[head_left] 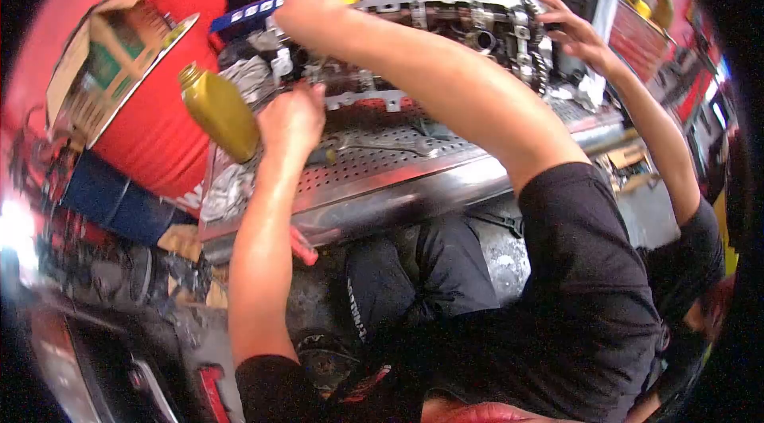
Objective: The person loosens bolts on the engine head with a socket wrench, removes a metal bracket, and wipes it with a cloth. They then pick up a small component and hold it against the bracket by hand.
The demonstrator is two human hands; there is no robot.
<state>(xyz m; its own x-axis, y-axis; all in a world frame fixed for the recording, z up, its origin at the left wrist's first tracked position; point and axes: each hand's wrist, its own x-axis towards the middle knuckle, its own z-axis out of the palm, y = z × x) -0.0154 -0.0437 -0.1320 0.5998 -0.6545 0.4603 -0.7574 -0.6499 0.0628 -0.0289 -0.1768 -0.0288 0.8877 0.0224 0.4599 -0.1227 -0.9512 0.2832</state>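
A metal cylinder head [410,93] with camshafts and a timing chain [539,71] lies on a perforated metal bench [358,178]. My left hand [293,119] is curled in at its near left end; what the fingers grip is hidden. My right hand [312,11] reaches across to the far left end, wrist bent, its fingers mostly out of sight behind the hand. Beside my left forearm stands a tilted yellow-gold oil bottle [216,111]. On the bench in front of the cylinder head lies a wrench [390,146].
A co-worker's open hand [574,31] is at the right end of the cylinder head. Crumpled rags [229,194] lie on the bench's left corner. A red drum [155,132] bearing a cardboard box [107,57] stands left. A blue box [245,17] sits behind.
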